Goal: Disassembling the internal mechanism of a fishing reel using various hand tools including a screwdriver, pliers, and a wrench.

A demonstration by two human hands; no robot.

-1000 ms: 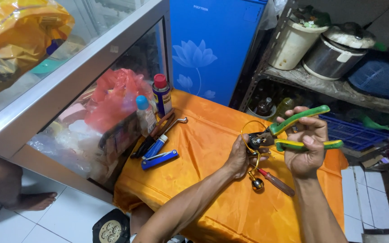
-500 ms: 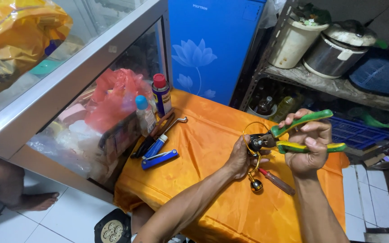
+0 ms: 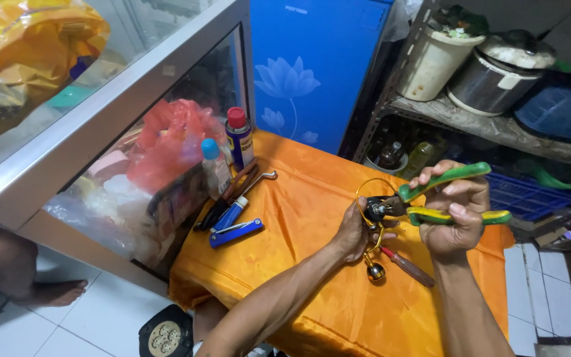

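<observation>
Pliers unmoved since earlier frame, right hand grip closed on handles; left hand clasps reel.

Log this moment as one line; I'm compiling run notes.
right hand: grips green-yellow pliers | left hand: holds gold wire piece at plier tip | surface: orange cloth

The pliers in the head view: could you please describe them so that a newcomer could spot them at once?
Look over the orange cloth on the low table, towards its right side. There the right hand grips the pliers, their dark nose on a gold wire part that the left hand steadies. Only they have green-and-yellow handles; the tools lying on the cloth are blue or dark.
</observation>
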